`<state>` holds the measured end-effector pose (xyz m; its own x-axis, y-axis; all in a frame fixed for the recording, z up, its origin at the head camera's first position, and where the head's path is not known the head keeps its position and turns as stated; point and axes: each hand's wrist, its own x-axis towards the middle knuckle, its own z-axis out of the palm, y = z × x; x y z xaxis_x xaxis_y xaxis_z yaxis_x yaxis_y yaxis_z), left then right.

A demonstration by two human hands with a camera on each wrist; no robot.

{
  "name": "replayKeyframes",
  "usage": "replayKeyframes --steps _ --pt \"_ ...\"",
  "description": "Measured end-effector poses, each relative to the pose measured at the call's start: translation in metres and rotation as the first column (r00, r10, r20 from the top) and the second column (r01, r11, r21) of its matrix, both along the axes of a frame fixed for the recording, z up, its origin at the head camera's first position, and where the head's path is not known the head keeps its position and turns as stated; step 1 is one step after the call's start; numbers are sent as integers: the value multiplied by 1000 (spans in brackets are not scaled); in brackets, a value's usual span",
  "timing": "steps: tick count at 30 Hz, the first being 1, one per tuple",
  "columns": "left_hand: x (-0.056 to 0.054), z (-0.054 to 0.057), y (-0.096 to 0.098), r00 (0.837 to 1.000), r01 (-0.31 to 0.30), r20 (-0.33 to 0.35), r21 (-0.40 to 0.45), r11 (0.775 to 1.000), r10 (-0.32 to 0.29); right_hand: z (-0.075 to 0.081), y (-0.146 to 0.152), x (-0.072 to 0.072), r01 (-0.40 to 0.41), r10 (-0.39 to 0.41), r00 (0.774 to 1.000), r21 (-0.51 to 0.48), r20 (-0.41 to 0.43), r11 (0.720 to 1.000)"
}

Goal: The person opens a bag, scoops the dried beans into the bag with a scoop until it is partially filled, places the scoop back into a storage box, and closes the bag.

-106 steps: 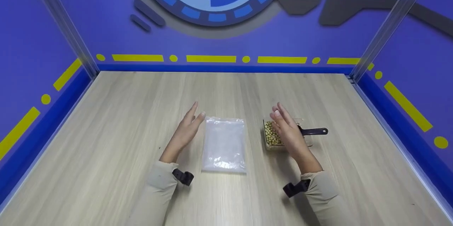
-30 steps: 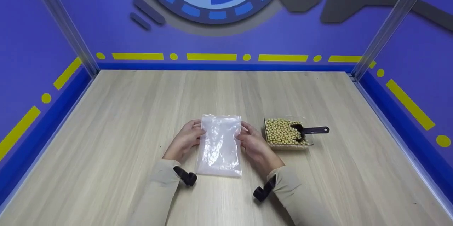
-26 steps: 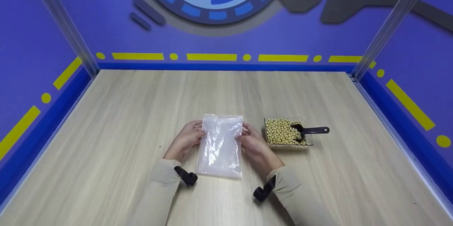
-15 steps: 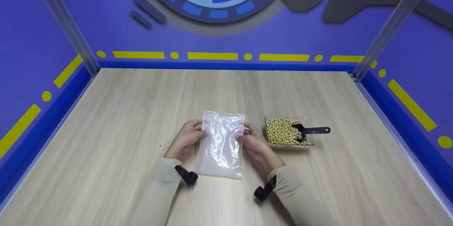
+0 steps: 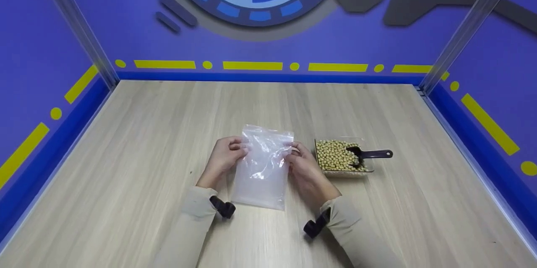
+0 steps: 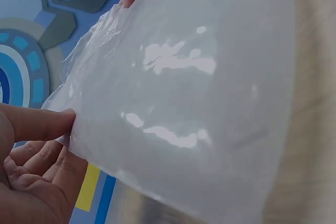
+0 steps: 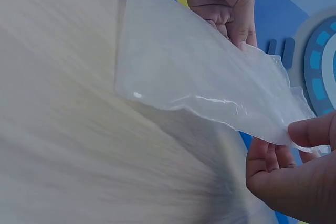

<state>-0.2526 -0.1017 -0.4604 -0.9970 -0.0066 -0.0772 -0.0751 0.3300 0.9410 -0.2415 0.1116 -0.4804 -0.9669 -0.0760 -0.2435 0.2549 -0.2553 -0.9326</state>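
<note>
A clear plastic bag (image 5: 264, 175) slants up from the table between my hands, its top edge raised toward the back wall. My left hand (image 5: 225, 157) pinches the left edge near the top, thumb in front and fingers behind. On the opposite edge my right hand (image 5: 306, 167) pinches the bag in the same way. In the left wrist view the bag (image 6: 184, 93) fills most of the picture, glossy and slightly wrinkled at its upper end. The right wrist view shows the bag (image 7: 178, 61) bowed between both hands, its lower end close to the wood.
Right of my right hand stands a clear box (image 5: 344, 173) full of yellowish beans (image 5: 333, 154). A black scoop (image 5: 377, 154) is stuck in them, handle pointing right. The wood-grain table (image 5: 147, 134) is enclosed by blue panels (image 5: 268, 50) at the back and sides.
Both hands came in from beside the flat bag and gripped its edges. Since then the bag's top has tilted up and away, and the hands have shifted slightly toward its upper end.
</note>
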Motion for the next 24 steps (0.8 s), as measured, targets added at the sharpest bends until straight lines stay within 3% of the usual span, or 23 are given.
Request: replayKeyframes --steps 5,12,18,24 --pt "2 6 0 999 10 -32 -5 1000 -10 5 3 1 5 -4 1000 62 -4 998" --pt "3 12 -1 999 4 -46 34 999 -3 13 9 3 -20 56 987 237 -148 971" --pt "4 18 2 998 -8 -62 43 999 11 20 14 4 -14 70 978 273 -194 962" --pt "8 28 7 991 16 -133 79 997 -5 25 22 7 -13 76 970 263 -232 965"
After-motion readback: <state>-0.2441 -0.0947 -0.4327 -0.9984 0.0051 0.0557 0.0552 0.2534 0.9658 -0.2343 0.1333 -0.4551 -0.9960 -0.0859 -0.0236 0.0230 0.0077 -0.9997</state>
